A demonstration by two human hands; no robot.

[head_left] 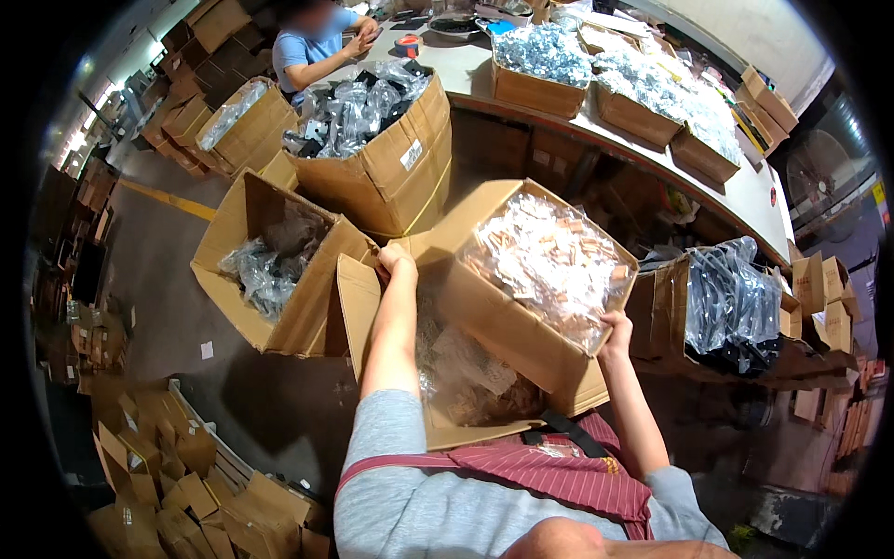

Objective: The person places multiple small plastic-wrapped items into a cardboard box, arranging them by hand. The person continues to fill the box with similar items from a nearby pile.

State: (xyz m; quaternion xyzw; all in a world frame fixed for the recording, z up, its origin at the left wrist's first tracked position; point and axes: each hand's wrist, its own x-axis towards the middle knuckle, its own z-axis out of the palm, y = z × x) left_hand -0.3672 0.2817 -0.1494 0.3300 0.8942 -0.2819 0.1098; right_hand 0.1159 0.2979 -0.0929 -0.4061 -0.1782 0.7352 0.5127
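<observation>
My right hand (615, 334) grips the near right corner of a cardboard box (521, 321), which is tilted over a larger open carton. Clear plastic bags of small copper-coloured pieces (549, 256) fill the tilted box. With fingers curled, my left hand (396, 256) holds the upper left edge of the larger carton (358, 298). Crumpled clear plastic bags (475, 363) lie inside this carton, partly hidden under the tilted box. Just left of my left hand is another open carton (228, 238) with grey plastic bags (261, 275) in it.
A tall carton (400, 172) of bagged black parts stands ahead. Beyond it, a white worktable (466, 79) bears boxes of bagged silvery parts (540, 56), and a person (312, 51) sits there. Bagged dark parts (731, 293) stand at right; flattened cardboard (186, 484) lies lower left.
</observation>
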